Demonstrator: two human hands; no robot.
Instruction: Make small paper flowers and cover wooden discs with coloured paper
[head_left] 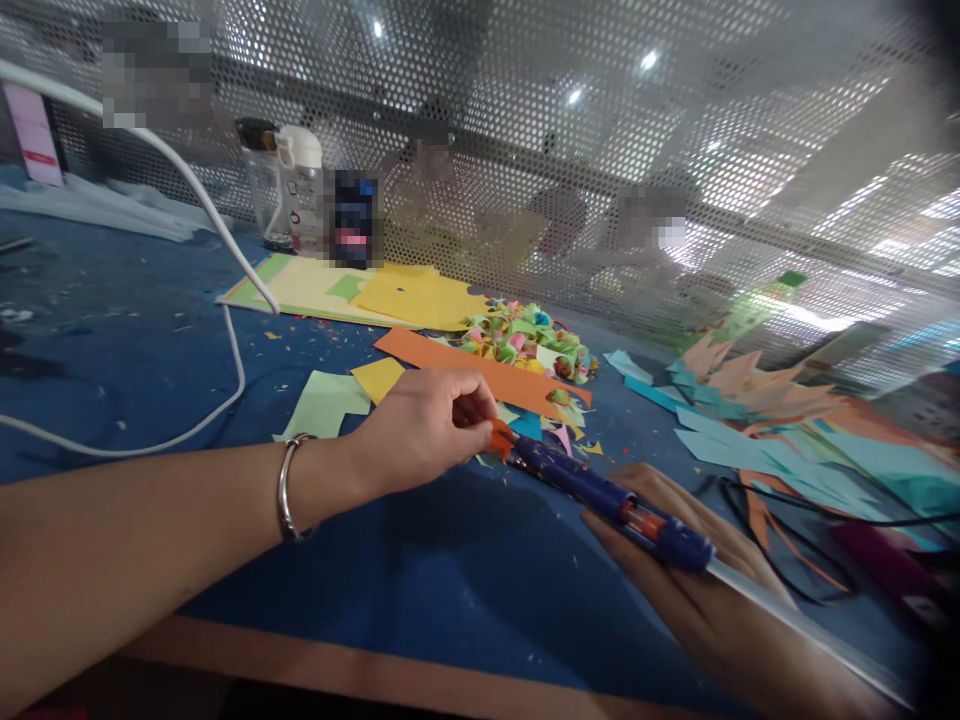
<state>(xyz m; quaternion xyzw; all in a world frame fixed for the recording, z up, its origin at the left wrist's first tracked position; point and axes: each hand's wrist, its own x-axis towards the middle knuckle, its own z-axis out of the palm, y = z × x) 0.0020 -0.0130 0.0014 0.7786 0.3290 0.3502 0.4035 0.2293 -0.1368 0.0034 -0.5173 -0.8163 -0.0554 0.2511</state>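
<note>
While a white cable (225,240) loops across the blue table (112,330) at the left of the frame, the left hand (427,425), a bangle (289,487) on its wrist, reaches in at the centre with fingers pressed together, pinching the orange tip (501,437) of a blue glue gun (611,495). An orange strip (465,365) lies just above it, beside a pile of paper curls (525,340). Lower right, the right hand (690,570) lies flat, fingers spread, under the gun's body. Teal and orange scraps (787,420) cover the table at the far right.
</note>
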